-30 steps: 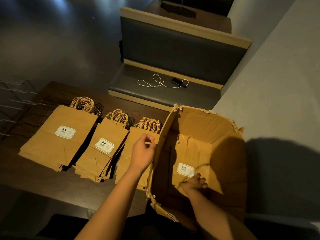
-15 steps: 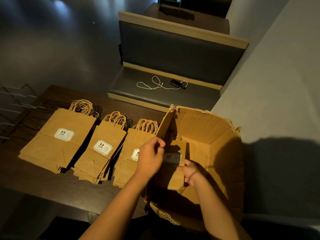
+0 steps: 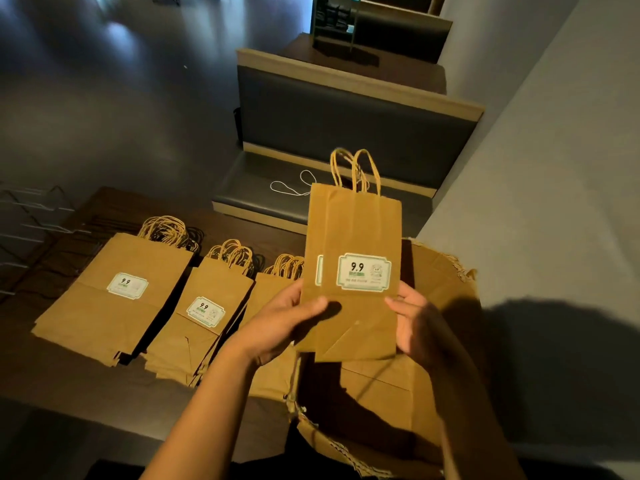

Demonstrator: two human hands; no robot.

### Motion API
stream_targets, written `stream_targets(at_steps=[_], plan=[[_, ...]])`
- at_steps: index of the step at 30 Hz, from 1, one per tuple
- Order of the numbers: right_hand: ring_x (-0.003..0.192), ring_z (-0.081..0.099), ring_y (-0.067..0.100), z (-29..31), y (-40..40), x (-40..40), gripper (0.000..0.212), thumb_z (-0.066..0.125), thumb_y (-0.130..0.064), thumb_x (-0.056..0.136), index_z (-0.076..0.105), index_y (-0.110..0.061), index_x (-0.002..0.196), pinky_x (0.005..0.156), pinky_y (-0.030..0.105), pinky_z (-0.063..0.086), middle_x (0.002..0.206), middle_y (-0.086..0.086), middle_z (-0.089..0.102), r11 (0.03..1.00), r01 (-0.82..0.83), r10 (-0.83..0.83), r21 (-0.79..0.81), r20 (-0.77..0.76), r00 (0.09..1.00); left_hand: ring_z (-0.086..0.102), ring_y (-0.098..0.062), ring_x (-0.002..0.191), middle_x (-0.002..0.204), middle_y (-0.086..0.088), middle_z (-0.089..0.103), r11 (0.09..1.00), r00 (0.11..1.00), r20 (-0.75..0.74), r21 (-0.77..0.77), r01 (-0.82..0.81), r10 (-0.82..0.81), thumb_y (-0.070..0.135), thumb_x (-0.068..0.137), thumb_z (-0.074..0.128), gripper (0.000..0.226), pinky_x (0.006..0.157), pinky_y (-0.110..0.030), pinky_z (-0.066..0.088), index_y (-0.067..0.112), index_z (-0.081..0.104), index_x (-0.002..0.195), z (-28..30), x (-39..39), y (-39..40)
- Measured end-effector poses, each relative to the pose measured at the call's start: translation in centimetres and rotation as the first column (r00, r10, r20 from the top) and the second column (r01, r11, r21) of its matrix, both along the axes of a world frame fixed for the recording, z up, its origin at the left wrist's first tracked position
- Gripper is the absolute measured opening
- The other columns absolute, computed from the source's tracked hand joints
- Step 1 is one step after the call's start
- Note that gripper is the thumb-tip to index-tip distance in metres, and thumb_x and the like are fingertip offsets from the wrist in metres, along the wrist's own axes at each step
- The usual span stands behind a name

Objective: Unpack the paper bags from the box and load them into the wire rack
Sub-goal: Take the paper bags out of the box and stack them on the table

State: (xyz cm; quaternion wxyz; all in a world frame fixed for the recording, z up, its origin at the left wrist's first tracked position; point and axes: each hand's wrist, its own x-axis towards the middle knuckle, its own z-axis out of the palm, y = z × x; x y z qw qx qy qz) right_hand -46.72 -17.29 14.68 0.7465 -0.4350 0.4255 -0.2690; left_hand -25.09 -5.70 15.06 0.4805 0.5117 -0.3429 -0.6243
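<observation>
Both my hands, left hand (image 3: 287, 320) and right hand (image 3: 415, 323), grip small paper bags (image 3: 353, 271) above the box (image 3: 436, 292); three stacks (image 3: 114, 299) wait left of it, wire rack (image 3: 31, 230) apparently unloaded.

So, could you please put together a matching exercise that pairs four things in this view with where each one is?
Things:
1. held paper bags
2. cardboard box
3. wire rack
4. white cord

Places:
A. far left end of the table
B. on the dark bench seat
C. upright between the left hand and right hand
D. open, below the hands, by the wall

Pairs: 1-C, 2-D, 3-A, 4-B
</observation>
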Motion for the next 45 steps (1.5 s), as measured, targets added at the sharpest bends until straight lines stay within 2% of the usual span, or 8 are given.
stream_targets(at_steps=[6,14,17,20,27,32,38,45], plan=[[0.128,0.06,0.026,-0.9,4.0,8.7,0.05,0.048,0.003,0.099,0.048,-0.018,0.145,0.11,0.053,0.044,0.135,0.01,0.065,0.984,-0.177,0.176,0.026,0.043,0.983,0.071,-0.011,0.105,0.115,0.004,0.075,0.99,0.983,0.125,-0.01,-0.138,0.138,-0.008,0.09,0.065,0.048,0.085,-0.025,0.057,0.015,0.055,0.132,-0.8,6.1,3.0],[0.113,0.066,0.013,-5.4,7.8,22.7,0.037,0.065,-0.011,0.097,0.059,-0.028,0.129,0.101,0.045,0.053,0.119,-0.008,0.072,0.999,-0.022,0.03,0.042,-0.219,0.975,0.064,-0.012,0.097,0.106,0.006,0.066,0.859,0.756,0.474,-0.004,-0.512,0.452,0.01,0.085,0.08,0.045,0.084,-0.026,0.051,0.018,0.049,0.117,-4.6,16.1,5.7],[0.106,0.063,0.016,-9.9,8.7,27.5,0.034,0.061,-0.012,0.097,0.05,-0.031,0.123,0.092,0.041,0.056,0.115,-0.006,0.065,0.99,-0.039,0.089,0.138,-0.378,0.921,0.057,-0.013,0.101,0.111,0.008,0.056,0.849,0.652,0.668,0.056,-0.525,0.359,0.02,0.082,0.083,0.061,0.088,-0.031,0.049,0.019,0.045,0.13,-8.6,20.1,6.9],[0.118,0.06,0.031,-16.3,9.3,29.4,0.067,0.062,-0.014,0.09,0.031,-0.022,0.149,0.086,0.038,0.055,0.135,0.008,0.057,0.968,-0.142,0.238,0.207,-0.575,0.783,0.056,-0.028,0.122,0.134,-0.009,0.05,0.879,0.678,0.73,0.264,-0.398,0.088,0.023,0.085,0.08,0.07,0.107,-0.042,0.047,0.012,0.043,0.143,-13.2,23.2,9.0],[0.135,0.048,0.032,-18.0,11.4,32.9,0.081,0.07,-0.018,0.091,0.022,-0.014,0.156,0.109,0.036,0.042,0.151,0.013,0.046,0.986,-0.079,0.161,0.145,-0.753,0.638,0.056,-0.027,0.126,0.144,-0.012,0.051,0.881,0.799,0.578,0.451,-0.142,-0.167,0.022,0.085,0.077,0.071,0.11,-0.038,0.046,0.015,0.044,0.148,-18.8,26.9,11.5],[0.146,0.032,0.034,-18.2,12.5,34.5,0.101,0.072,-0.022,0.089,0.001,-0.027,0.161,0.116,0.054,0.035,0.165,0.007,0.022,0.956,0.022,0.201,0.293,-0.707,0.678,0.014,-0.037,0.15,0.164,-0.016,0.012,0.832,0.718,0.592,0.554,-0.032,-0.366,0.039,0.089,0.068,0.085,0.12,-0.046,0.026,0.026,0.02,0.158,-19.0,25.7,10.6],[0.151,0.022,0.034,-18.4,13.1,33.8,0.099,0.067,-0.033,0.096,-0.007,-0.028,0.161,0.12,0.053,0.027,0.168,0.006,0.013,0.921,0.038,0.25,0.387,-0.665,0.704,0.011,-0.041,0.152,0.169,-0.009,-0.002,0.787,0.749,0.545,0.615,-0.052,-0.377,0.051,0.084,0.068,0.108,0.121,-0.054,0.019,0.033,-0.006,0.16,-20.9,24.9,11.5],[0.148,0.029,0.034,-19.7,12.2,33.3,0.091,0.066,-0.032,0.095,0.003,-0.029,0.162,0.118,0.055,0.03,0.166,0.006,0.021,0.921,0.091,0.19,0.379,-0.64,0.744,0.039,-0.028,0.142,0.159,-0.001,0.035,0.852,0.877,0.432,0.52,-0.055,-0.208,0.05,0.071,0.071,0.105,0.118,-0.041,0.031,0.036,0.015,0.159,-21.9,25.9,11.1]])
